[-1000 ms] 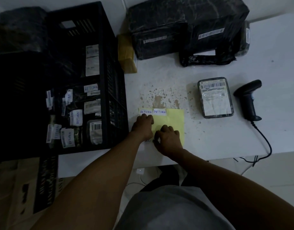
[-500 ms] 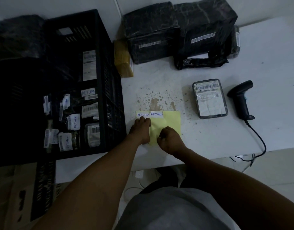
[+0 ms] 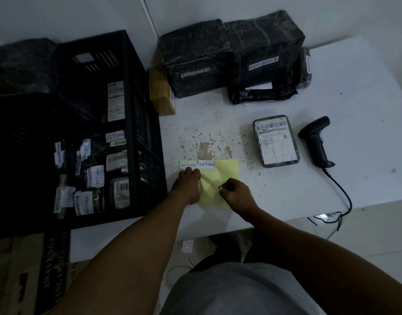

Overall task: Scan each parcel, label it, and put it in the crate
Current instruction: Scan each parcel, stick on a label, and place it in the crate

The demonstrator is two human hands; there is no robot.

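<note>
- Presently, left hand (image 3: 188,185): fingers curled down on the yellow sheet (image 3: 227,170) just under the first "RETURN" label (image 3: 188,165), judged to be pinning the sheet so a label peels cleanly.
- Right hand (image 3: 235,193): fingers curled tight at the sheet's 4 o'clock side, seemingly pinching a small pale scrap, perhaps a peeled label; too small to confirm.
- Second "RETURN" label (image 3: 207,164): on the sheet's top edge, touching the first; stock kept ready for later parcels.
- Small parcel (image 3: 276,140): barcode side up on the desk (image 3: 354,87), at 2 o'clock from the hands; laid flat, apparently waiting for its label.
- Scanner (image 3: 318,139): lying just beside the parcel at its 3 o'clock, cable trailing off the desk edge.
- Crate (image 3: 132,105): at 9 o'clock, holding labelled parcels; close for easy dropping in.
- Large black parcels (image 3: 229,57): at 12 o'clock, apparently still to be handled.
</note>
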